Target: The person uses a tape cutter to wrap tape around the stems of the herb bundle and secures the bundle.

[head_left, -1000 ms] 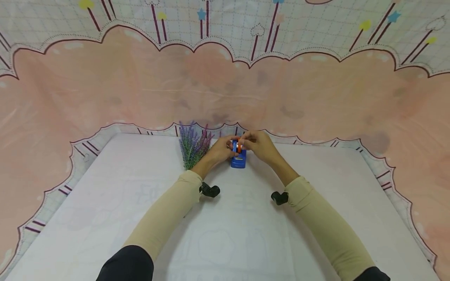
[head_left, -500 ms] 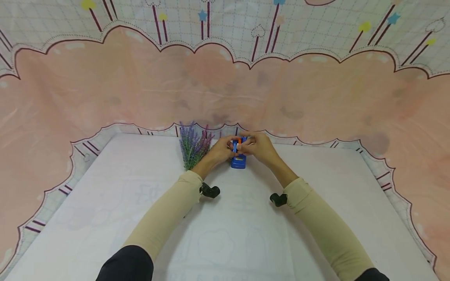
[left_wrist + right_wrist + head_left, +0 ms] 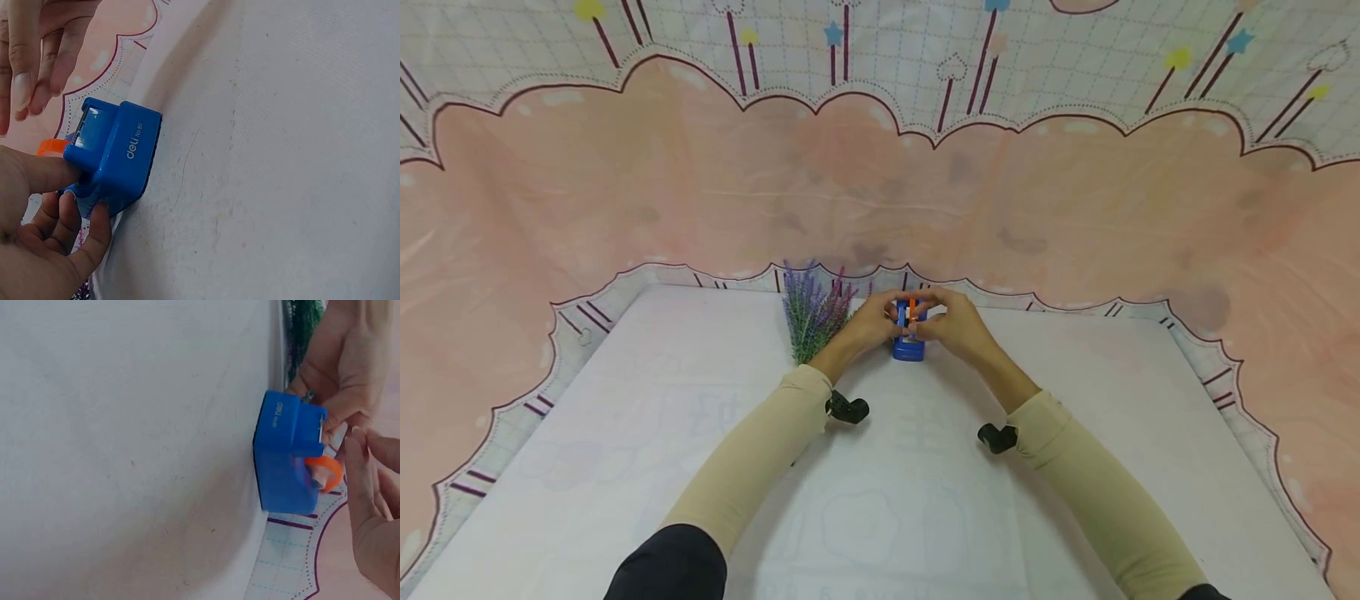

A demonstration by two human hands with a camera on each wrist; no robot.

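A blue tape dispenser (image 3: 119, 153) with "deli" lettering stands upright near the far edge of the table. An orange ring (image 3: 325, 472) shows at its back. My left hand (image 3: 871, 321) grips the dispenser from the left side, thumb against its upper part and fingertips on its side, as the left wrist view shows. Over its right side, my right hand (image 3: 951, 325) arches with index finger and thumb apart in the head view. In the right wrist view those tips overlap by the orange ring. Any clear tape between them is too fine to make out.
Purple and pink lavender-like sprigs (image 3: 812, 317) lie just left of my left hand. The white table (image 3: 887, 500) ends close behind the dispenser, where a peach and white patterned cloth (image 3: 850, 192) rises. A black camera piece sits at each wrist.
My right hand has shifted slightly toward me; its thumb has slid down from the orange ring, widening the gap to the index finger. The left hand and the tape dispenser have stayed put.
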